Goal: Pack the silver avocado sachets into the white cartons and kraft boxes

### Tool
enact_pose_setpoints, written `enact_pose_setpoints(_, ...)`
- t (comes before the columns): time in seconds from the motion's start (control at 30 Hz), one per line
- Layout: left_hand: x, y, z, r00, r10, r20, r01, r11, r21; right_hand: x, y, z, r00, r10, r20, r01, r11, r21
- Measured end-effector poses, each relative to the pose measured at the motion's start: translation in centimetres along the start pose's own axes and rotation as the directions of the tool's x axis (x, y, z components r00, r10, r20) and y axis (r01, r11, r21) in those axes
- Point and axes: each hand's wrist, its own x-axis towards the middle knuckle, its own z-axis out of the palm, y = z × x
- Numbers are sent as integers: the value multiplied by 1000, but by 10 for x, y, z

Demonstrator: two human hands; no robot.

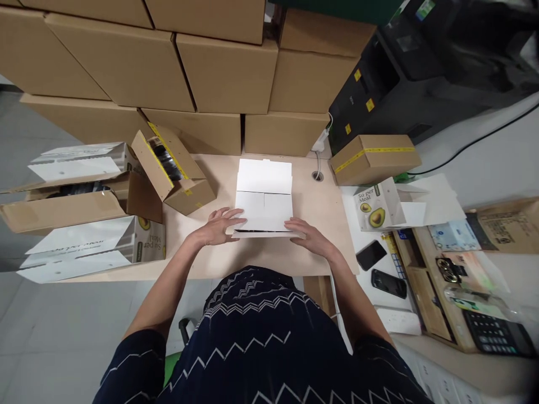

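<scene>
A white cardboard box (264, 197) lies on the pale wooden table (314, 213) in front of me, its lid flap raised at the far side and its two top flaps folded down. My left hand (219, 226) rests on the box's near left corner, fingers stretched out flat. My right hand (305, 234) lies at the near right corner, fingers extended along the front edge. Neither hand grips anything. A dark gap shows under the front flap.
An open brown carton (170, 171) with yellow tape sits to the left beside larger open cartons (80, 207) with white flaps. Stacked brown boxes (210, 73) wall the back. On the right: a taped box (374, 158), avocado pouch (374, 205), two phones (379, 268), a calculator (497, 334).
</scene>
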Motion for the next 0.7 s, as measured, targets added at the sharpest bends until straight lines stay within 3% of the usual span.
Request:
enact_pose_setpoints(0.1, 8, -1, 18, 968, -21, -250, -17, 989, -146, 12, 2, 15, 965, 124, -231, -108, 991, 81)
enact_pose_setpoints(0.23, 20, 2, 43, 857, -157, -491, -6, 949, -315, 29, 3, 26, 903, 160, -399, -132, 987, 97)
enact_pose_setpoints(0.3, 22, 4, 51, 815, -231, -532, 13, 924, -382, 33, 2, 28, 902, 107, -417, -99, 994, 40)
enact_pose_setpoints(0.4, 25, 6, 58, 787, -255, -562, 1, 911, -413, 35, 2, 30, 913, 55, -404, -74, 997, -32)
enact_pose_setpoints(0.57, 32, 7, 65, 788, -204, -581, -19, 935, -353, 36, 4, 34, 913, 25, -408, -106, 978, -178)
enact_pose_setpoints(0.7, 45, -2, 66, 790, -277, -547, 37, 912, -408, 48, 10, 27, 887, 125, -444, -205, 969, -136)
